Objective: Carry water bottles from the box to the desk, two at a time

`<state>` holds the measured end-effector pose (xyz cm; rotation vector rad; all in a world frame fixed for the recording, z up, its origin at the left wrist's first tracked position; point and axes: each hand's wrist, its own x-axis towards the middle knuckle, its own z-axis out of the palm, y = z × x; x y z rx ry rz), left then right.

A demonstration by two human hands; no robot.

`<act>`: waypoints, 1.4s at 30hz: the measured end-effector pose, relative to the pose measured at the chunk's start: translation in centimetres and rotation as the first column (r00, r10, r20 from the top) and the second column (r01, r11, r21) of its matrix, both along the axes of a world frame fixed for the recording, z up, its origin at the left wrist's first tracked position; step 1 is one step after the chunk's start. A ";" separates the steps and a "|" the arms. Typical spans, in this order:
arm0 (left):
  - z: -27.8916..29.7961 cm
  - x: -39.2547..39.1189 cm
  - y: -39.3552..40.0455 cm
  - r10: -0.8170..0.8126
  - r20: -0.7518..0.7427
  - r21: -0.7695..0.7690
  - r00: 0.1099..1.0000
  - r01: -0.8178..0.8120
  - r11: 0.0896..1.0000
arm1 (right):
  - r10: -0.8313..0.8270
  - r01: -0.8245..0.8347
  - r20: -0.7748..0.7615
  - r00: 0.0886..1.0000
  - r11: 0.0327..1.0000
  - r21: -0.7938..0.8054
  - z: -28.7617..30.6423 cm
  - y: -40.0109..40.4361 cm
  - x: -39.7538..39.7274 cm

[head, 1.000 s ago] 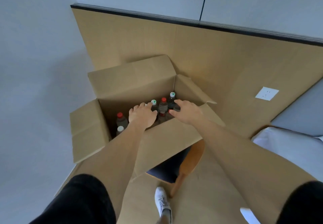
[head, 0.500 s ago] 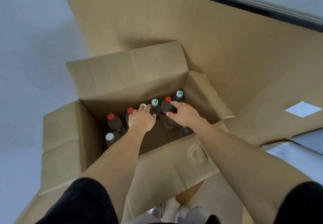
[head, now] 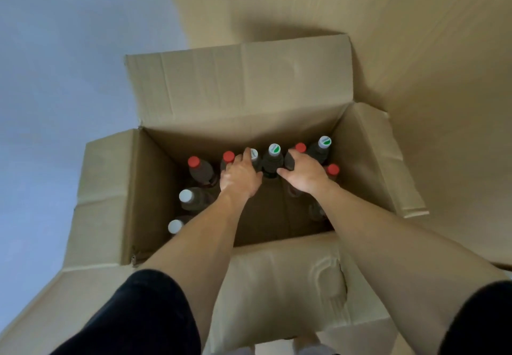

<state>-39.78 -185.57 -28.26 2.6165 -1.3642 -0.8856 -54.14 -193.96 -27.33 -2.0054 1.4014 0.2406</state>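
Observation:
An open cardboard box [head: 130, 188] stands below me with several dark bottles upright inside. My left hand [head: 240, 177] is down in the box, its fingers closed around the neck of a bottle with a white-and-green cap [head: 253, 154]. My right hand [head: 303, 174] grips the neck of a red-capped bottle [head: 300, 147]. Between the two hands stands a free bottle with a green-and-white cap [head: 274, 149]. Other bottles line the left side: a red cap [head: 193, 161], a white cap [head: 186, 195] and another white cap [head: 175, 226]. Both held bottles rest low in the box.
The box's flaps are spread outward: the far flap [head: 241, 83] leans back, and the near flap [head: 277, 285] hangs toward me. A tan wooden surface [head: 415, 36] lies behind and to the right. A pale grey-blue wall [head: 55, 64] fills the left.
My view has moved closer, over the box. Both hands have reached deeper among the bottles and closed on two bottle necks.

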 end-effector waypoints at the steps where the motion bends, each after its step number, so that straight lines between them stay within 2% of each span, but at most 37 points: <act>1: -0.4 0.0 -0.3 0.017 -0.011 0.003 1.000 -0.017 1.000 | -0.002 0.002 0.006 1.000 1.000 0.001 -0.5 -0.4 0.2; 10: -4.2 -0.3 -2.3 0.233 -0.170 -0.113 0.957 -0.254 0.961 | -0.010 -0.011 0.157 0.987 0.991 0.133 -4.8 -2.7 1.6; 14: -5.2 -0.3 -2.4 0.276 -0.159 -0.168 0.948 -0.301 0.939 | -0.015 -0.013 0.203 0.979 0.991 0.136 -6.1 -3.1 1.9; 24: -6.0 -0.2 -1.7 0.196 -0.048 -0.223 0.979 -0.202 0.954 | 0.082 -0.074 0.092 0.992 0.993 -0.091 -7.4 -3.1 2.5; 36: -4.8 0.1 1.2 -0.040 -0.048 -0.136 0.998 0.033 0.990 | 0.280 -0.279 0.034 0.959 0.960 -0.035 -6.4 -0.7 -0.3; 42: -5.3 0.6 2.0 -0.069 -0.053 -0.123 0.996 0.062 0.991 | 0.273 -0.274 0.041 0.961 0.962 0.017 -6.6 -1.1 0.0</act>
